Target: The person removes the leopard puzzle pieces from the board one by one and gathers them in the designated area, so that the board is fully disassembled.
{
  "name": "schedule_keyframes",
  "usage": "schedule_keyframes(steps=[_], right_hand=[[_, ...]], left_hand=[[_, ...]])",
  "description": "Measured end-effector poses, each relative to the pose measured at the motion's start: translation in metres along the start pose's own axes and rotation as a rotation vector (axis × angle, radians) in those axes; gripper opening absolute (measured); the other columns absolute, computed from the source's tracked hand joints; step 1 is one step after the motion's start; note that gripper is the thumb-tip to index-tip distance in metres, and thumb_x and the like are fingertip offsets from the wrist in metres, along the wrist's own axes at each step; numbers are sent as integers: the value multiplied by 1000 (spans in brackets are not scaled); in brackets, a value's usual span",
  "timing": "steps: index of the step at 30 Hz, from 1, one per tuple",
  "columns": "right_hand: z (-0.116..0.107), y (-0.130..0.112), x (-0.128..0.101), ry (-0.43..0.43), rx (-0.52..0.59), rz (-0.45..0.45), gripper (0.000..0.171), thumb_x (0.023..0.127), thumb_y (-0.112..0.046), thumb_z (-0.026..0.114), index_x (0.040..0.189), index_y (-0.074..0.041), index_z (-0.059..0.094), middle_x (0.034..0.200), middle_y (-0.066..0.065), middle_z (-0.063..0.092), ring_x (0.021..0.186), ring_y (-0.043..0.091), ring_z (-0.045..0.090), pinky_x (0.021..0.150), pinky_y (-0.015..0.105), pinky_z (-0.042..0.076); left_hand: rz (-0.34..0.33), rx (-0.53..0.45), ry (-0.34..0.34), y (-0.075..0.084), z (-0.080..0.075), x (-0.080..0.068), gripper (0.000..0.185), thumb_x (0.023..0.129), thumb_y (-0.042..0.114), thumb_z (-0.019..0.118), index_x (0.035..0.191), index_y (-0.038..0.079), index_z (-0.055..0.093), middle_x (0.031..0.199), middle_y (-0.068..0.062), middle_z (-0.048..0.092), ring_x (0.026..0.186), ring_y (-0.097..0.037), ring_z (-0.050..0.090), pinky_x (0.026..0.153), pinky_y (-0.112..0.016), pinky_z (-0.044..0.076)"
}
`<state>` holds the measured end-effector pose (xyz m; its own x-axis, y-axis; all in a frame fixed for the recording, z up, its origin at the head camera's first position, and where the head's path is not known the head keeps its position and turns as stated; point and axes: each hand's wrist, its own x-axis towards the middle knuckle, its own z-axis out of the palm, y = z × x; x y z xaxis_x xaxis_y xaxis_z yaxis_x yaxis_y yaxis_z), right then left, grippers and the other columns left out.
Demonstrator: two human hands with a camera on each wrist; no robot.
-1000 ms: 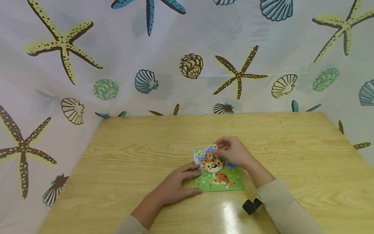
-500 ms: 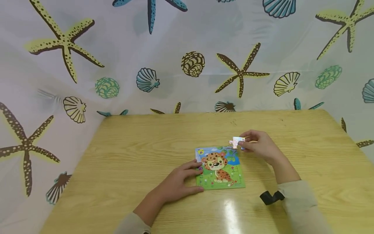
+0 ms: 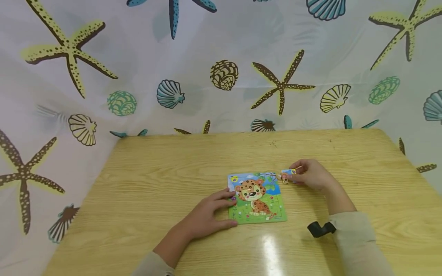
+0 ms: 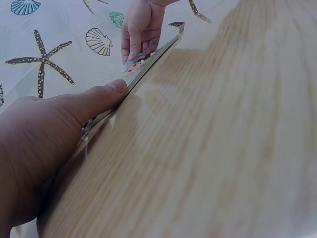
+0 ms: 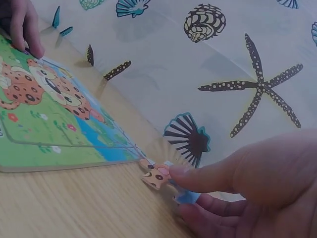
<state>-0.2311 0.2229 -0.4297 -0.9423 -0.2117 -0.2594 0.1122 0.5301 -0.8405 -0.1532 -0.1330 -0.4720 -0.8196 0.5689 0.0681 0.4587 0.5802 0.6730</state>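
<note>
A small jigsaw board (image 3: pixel 257 199) with a spotted leopard cub on green grass lies flat on the wooden table (image 3: pixel 172 168). My left hand (image 3: pixel 207 216) rests on the table with straight fingers touching the board's left edge (image 4: pixel 106 96). My right hand (image 3: pixel 310 174) pinches one loose puzzle piece (image 3: pixel 287 175), blue with a bit of orange, down on the table just off the board's far right corner. In the right wrist view the piece (image 5: pixel 161 178) sits under my thumb, beside the board (image 5: pixel 44 134). The left wrist view shows the piece (image 4: pixel 134 62) beyond the board's edge.
A curtain printed with starfish and shells (image 3: pixel 221 65) hangs close behind the table and wraps round its left and right sides. A black strap (image 3: pixel 321 229) sits on my right sleeve. Bare wood lies all round the board.
My right hand lifted the piece off the board's top middle, carried it right past the corner, and lowered it to the table. The left hand kept still.
</note>
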Motion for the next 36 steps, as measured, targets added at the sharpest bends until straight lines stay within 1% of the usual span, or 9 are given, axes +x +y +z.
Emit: schedule_keyframes(steps=[5,9,12,16,20,25,27,32,36], right_hand=[[9,0,4,67,-114,-11,38,90,-19,76,117,4,63,88,6,53,77,18,51,65,26,51],[16,-3,-1,131,-224,18,40,90,-26,76,116,2,66,99,14,57,87,25,50,73,34,45],[20,-7,-6,157,-259,47,41,91,-29,75,115,2,66,112,20,61,97,31,55,81,40,49],[20,-5,-8,177,-275,48,39,91,-31,74,112,1,67,118,22,63,106,34,59,88,46,51],[20,-2,-6,177,-264,31,41,91,-33,74,115,-1,67,120,21,63,110,35,59,91,46,52],[23,-2,-2,154,-174,39,49,91,-37,74,123,-2,63,123,20,62,110,32,58,90,42,51],[23,-4,-3,159,-135,47,49,91,-36,73,125,-1,62,121,19,62,108,31,58,88,40,51],[25,-8,-4,173,-104,17,43,94,-29,71,124,0,63,114,17,64,94,24,62,78,32,53],[31,-14,-2,95,-45,-44,40,95,-22,69,126,3,61,108,18,62,76,19,64,66,28,57]], left_hand=[[-4,-10,-20,2,-3,0,65,85,52,75,137,16,62,157,8,42,151,-16,29,123,-47,29],[-14,-25,-28,3,-1,0,65,85,52,75,137,15,62,157,9,42,152,-14,28,123,-46,28],[-23,-24,-35,3,0,0,65,85,51,76,138,16,61,158,10,41,152,-12,27,124,-45,28],[-19,-19,-33,3,0,2,66,85,51,76,138,16,61,158,10,40,151,-11,26,124,-45,27],[-18,-13,-24,2,-1,1,66,84,52,76,138,17,61,158,10,41,151,-11,28,124,-45,27],[-26,-8,-16,-2,-5,-3,66,83,53,76,137,18,62,157,10,43,151,-13,30,123,-45,28],[-12,-11,-14,-3,-6,-3,66,83,52,76,137,17,63,156,8,44,150,-15,31,123,-47,29],[26,-27,-11,0,-6,-1,65,84,49,77,136,13,63,156,3,45,150,-21,33,122,-49,29],[22,-36,-11,2,-5,0,64,83,48,77,136,13,63,156,3,45,150,-21,33,122,-49,30]])
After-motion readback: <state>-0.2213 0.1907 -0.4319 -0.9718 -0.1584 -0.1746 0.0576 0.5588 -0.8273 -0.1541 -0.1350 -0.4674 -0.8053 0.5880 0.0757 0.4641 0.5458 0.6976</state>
